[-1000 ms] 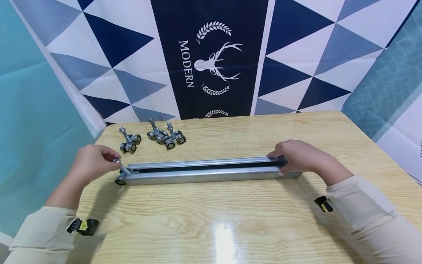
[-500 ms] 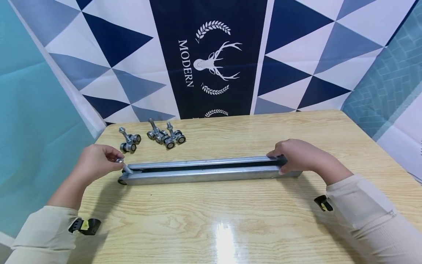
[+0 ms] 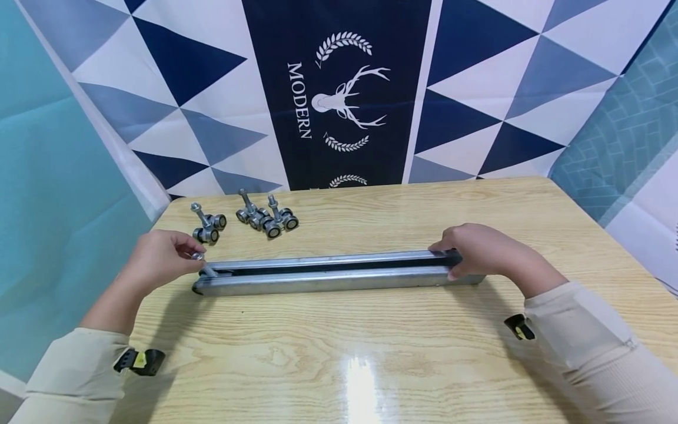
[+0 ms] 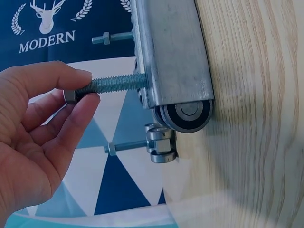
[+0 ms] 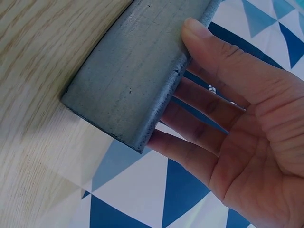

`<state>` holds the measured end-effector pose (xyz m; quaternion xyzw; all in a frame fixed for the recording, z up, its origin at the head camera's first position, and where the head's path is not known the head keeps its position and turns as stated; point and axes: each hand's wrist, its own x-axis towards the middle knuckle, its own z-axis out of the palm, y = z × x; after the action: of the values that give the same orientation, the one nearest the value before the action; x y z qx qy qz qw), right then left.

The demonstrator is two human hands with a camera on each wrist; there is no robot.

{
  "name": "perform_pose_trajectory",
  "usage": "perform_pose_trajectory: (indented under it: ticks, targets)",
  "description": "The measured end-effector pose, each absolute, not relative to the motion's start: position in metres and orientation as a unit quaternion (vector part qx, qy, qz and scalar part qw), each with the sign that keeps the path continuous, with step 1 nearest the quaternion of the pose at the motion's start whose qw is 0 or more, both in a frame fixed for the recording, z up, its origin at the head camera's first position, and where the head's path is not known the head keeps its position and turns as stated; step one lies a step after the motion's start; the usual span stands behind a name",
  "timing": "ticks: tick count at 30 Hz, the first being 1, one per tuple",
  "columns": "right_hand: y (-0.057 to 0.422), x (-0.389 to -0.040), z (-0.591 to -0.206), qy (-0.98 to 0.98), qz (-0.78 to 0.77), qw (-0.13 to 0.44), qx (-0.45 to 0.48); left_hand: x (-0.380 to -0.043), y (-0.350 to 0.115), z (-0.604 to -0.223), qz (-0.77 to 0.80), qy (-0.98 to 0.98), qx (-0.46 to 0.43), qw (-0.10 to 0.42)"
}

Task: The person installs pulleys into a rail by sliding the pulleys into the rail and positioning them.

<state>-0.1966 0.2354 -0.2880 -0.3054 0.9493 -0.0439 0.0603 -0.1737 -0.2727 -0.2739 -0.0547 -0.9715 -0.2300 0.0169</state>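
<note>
A grey metal C-channel rail (image 3: 328, 284) lies across the table, slot upward. My left hand (image 3: 159, 259) pinches the threaded bolt (image 4: 116, 84) of a roller trolley between thumb and forefinger, near its nut. That bolt rises through the slot at the rail's left end. In the left wrist view, one dark-ringed wheel (image 4: 190, 114) of the trolley shows partly beyond the rail's mouth; the rest of the trolley body is hidden inside. At the right end, my right hand (image 3: 479, 253) holds the rail across its top, thumb on the near side and fingers on the far side.
Behind the rail's left part stand three more roller trolleys with bolts up: one on its own (image 3: 209, 227), and a pair made of a rear trolley (image 3: 248, 209) and a front trolley (image 3: 278, 221). A patterned cloth (image 3: 349, 106) hangs behind the wooden table (image 3: 296, 347).
My left hand has moved slightly right, sliding the trolley into the rail's left end, so less of its wheels shows outside. My right hand keeps its hold on the rail.
</note>
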Motion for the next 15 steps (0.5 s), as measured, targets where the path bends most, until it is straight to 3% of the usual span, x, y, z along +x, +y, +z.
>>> perform_pose_trajectory:
  ticks: [15]
  targets:
    - [0.237,-0.196,-0.286,0.944,-0.040,0.057,-0.322,-0.178,-0.257,-0.274,-0.203,-0.974,-0.099,0.026]
